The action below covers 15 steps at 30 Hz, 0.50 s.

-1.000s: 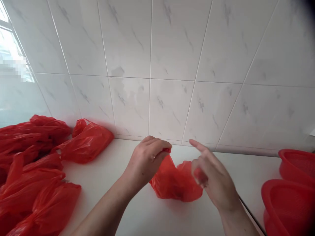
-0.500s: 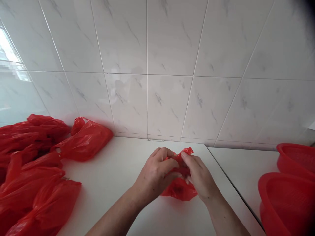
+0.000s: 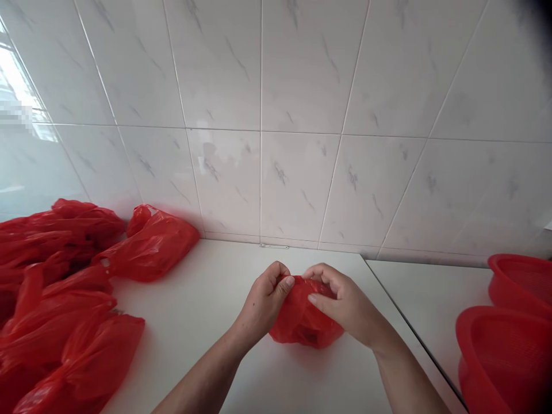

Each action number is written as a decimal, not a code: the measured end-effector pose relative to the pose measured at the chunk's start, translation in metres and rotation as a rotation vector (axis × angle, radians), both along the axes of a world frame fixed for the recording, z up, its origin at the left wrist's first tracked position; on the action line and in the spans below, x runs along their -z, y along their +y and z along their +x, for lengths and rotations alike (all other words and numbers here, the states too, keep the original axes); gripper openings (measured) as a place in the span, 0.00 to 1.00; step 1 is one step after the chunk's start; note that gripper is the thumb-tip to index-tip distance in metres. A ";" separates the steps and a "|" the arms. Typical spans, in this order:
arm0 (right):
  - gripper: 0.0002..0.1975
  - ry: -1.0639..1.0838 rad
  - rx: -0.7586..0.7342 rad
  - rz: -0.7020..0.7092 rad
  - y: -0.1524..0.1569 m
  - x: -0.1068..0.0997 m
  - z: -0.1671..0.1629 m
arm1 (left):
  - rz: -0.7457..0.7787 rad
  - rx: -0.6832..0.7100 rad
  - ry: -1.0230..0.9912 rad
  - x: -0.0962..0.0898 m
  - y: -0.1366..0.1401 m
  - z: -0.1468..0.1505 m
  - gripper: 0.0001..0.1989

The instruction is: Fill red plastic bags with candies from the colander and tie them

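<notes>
A red plastic bag stands on the white tabletop in front of me, bulging at the bottom; its contents are only a dark shape through the film. At its upper left edge, my left hand pinches the film between thumb and curled fingers. My right hand is on the upper right side, thumb in front and fingers behind, with bag film between them.
Several filled red plastic bags are piled on the left. Two red plastic baskets stand at the right edge, beyond a seam in the white table. A tiled wall rises behind.
My hands have moved apart from their bunched position over the bag. The left now pinches its left edge, the right has shifted its grip, and the bag looks wider and fuller.
</notes>
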State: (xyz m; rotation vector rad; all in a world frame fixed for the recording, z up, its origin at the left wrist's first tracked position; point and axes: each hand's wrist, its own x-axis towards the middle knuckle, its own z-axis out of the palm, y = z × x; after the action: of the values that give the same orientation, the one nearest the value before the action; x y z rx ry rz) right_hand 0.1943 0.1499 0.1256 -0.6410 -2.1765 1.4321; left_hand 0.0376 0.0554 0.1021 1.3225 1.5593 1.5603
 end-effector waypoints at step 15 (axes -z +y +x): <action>0.13 0.105 0.308 0.073 0.029 0.024 -0.006 | 0.062 -0.070 0.630 0.001 -0.025 -0.002 0.08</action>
State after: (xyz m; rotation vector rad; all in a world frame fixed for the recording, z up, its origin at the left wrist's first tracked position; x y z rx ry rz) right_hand 0.1880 0.1785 0.1016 -0.8147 -1.9406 1.1926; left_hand 0.0353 0.0306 0.1011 1.9396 1.9440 1.3009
